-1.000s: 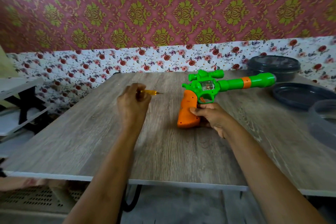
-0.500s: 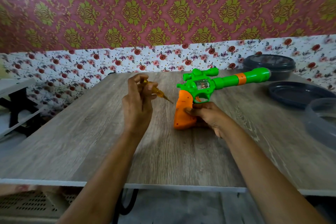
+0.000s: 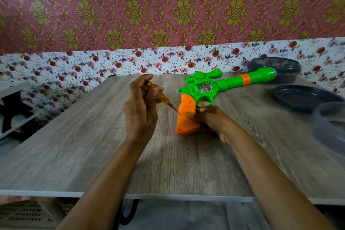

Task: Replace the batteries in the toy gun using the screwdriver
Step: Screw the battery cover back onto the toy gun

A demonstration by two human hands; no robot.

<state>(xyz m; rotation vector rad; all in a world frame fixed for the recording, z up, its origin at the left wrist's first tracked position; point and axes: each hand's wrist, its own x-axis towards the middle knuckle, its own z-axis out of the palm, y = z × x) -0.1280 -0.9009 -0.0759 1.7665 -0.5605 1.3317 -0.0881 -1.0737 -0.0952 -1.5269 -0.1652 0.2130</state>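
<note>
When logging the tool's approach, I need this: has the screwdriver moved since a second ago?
Yes. The screwdriver moved right over the table, tip now at the orange grip of the toy gun.

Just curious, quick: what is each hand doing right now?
Left hand: holds the screwdriver, tip at the gun.
Right hand: holds the gun by its orange grip.

Both forearms are bare along their whole visible length, as are the left hand (image 3: 141, 115) and right hand (image 3: 212, 121).
</note>
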